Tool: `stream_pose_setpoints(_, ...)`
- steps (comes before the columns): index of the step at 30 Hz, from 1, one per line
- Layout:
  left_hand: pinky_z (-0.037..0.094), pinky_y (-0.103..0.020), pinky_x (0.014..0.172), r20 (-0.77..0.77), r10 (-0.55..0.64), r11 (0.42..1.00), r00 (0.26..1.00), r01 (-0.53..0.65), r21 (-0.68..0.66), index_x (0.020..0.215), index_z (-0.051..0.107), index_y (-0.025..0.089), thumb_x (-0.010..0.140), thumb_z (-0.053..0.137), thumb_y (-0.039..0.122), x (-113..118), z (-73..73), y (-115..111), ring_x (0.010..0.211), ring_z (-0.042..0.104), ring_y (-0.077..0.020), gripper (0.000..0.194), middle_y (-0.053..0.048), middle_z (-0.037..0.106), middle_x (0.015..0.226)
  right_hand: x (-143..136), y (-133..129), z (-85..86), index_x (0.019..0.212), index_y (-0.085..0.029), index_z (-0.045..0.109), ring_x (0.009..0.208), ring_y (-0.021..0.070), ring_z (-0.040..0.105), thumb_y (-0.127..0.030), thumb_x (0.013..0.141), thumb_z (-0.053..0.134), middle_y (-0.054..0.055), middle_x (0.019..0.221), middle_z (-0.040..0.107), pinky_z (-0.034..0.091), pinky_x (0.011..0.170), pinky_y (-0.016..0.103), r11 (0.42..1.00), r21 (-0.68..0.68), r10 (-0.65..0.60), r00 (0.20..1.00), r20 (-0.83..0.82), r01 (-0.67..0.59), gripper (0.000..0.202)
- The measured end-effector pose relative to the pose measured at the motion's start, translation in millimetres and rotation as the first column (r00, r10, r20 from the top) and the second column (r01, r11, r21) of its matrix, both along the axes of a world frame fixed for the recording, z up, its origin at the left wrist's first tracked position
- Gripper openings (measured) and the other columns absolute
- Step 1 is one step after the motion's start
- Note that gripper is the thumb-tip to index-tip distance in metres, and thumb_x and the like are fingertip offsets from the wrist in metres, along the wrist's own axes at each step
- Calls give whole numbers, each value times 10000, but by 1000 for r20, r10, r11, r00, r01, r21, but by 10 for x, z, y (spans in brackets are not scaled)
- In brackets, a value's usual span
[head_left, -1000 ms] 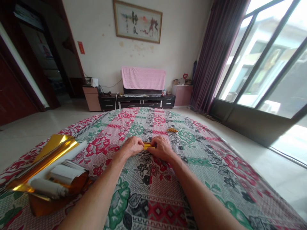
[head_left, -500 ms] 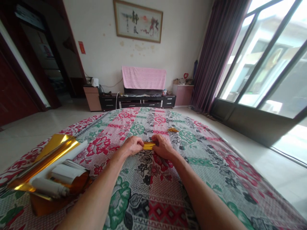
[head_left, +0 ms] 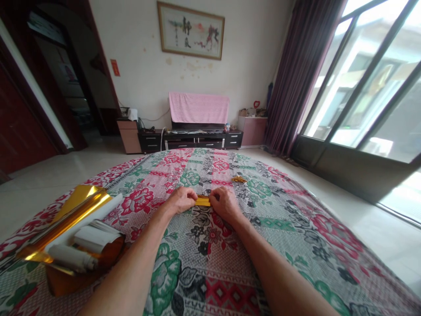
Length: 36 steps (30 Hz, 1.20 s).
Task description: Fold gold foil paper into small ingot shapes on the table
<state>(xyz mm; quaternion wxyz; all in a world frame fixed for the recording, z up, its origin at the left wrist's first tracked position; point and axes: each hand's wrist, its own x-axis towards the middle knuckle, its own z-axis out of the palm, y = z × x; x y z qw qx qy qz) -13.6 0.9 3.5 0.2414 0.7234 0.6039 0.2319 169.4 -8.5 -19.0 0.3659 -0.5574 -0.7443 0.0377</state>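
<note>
A narrow strip of gold paper (head_left: 203, 201) spans the gap between my two hands, low over the patterned cloth. Its left end is pinched by my left hand (head_left: 183, 199), whose fingers are closed. My right hand (head_left: 224, 202) grips the other end, fingers curled in. Fold lines run along the strip. Beyond my right hand lies a small folded gold piece (head_left: 239, 179) on the cloth (head_left: 213, 237), touched by neither hand.
Shiny gold sheets (head_left: 80, 215) and white rolls (head_left: 94, 237) lie piled at the left, beside my left forearm. Past the cloth's far edge stands a low black cabinet (head_left: 197, 142) under a pink-draped object (head_left: 199, 107). Glass doors (head_left: 358, 87) are at the right.
Both hands still grip the gold strip, with their fingers slightly shifted along it. The whole view has moved a little, and nothing else has visibly changed place.
</note>
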Motion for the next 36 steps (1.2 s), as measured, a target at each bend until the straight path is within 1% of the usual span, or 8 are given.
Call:
stream_pose_setpoints(3, 399, -191, 543, 60, 105, 993, 993, -108, 41, 768, 669, 174, 631, 594, 239, 4, 27, -1, 626, 577, -118, 169, 4, 658, 679, -5, 13, 1, 722, -180, 644, 709, 143, 553, -215, 771, 494, 40, 751, 636, 380, 671, 227, 999, 29, -34, 999, -39, 35, 161)
stream_pose_setpoints(7, 401, -182, 512, 257, 227, 973, 939, -226, -35, 1011, 617, 154, 668, 617, 307, 3, 58, -11, 629, 615, -120, 375, -21, 682, 719, -16, 27, 19, 726, -181, 627, 676, 138, 561, -225, 793, 461, 30, 740, 642, 381, 648, 226, 998, 14, -61, 991, -117, 63, 185)
stream_pose_setpoints(11, 297, -153, 381, 480, 255, 957, 839, -147, -252, 1131, 563, 92, 655, 660, 295, 66, 114, -70, 575, 629, -113, 526, -89, 696, 791, -40, 27, 55, 727, -182, 620, 694, 146, 571, -238, 798, 449, 26, 732, 650, 392, 666, 235, 998, 32, -44, 980, -194, 51, 194)
stream_pose_setpoints(15, 329, -122, 378, 657, 238, 932, 715, 23, -363, 970, 636, 92, 659, 680, 293, 156, 141, -124, 625, 650, -98, 373, -119, 679, 963, -64, 22, 74, 740, -181, 614, 700, 146, 573, -258, 800, 448, 29, 750, 653, 406, 667, 237, 998, 54, -15, 970, -244, 29, 192)
stream_pose_setpoints(18, 386, -126, 411, 689, 257, 920, 678, 47, -389, 944, 630, 111, 700, 656, 291, 188, 122, -129, 638, 659, -106, 305, -99, 687, 927, -71, 23, 69, 743, -183, 604, 719, 146, 575, -247, 796, 452, 30, 771, 654, 414, 688, 237, 996, 85, 28, 969, -245, -7, 174)
stream_pose_setpoints(23, 392, -139, 402, 678, 271, 923, 683, 16, -385, 872, 609, 100, 736, 617, 259, 205, 89, -108, 607, 661, -119, 210, -87, 688, 826, -78, 0, 88, 749, -177, 598, 733, 152, 583, -232, 795, 466, 35, 779, 657, 416, 701, 241, 993, 112, 59, 963, -264, -30, 151)
stream_pose_setpoints(30, 390, -142, 393, 653, 313, 922, 689, -56, -383, 878, 599, 104, 737, 594, 232, 239, 95, -100, 576, 658, -122, 190, -75, 685, 780, -90, -70, 158, 785, -187, 604, 718, 142, 600, -221, 810, 475, 15, 758, 661, 421, 691, 228, 991, 86, 119, 956, -266, -100, 136)
stream_pose_setpoints(36, 398, -142, 398, 664, 306, 927, 683, -53, -372, 878, 608, 105, 731, 593, 236, 225, 62, -77, 569, 656, -120, 197, -74, 691, 770, -104, -74, 163, 841, -189, 626, 787, 149, 616, -181, 770, 535, 17, 839, 683, 438, 752, 247, 983, 87, 180, 954, -239, -163, 115)
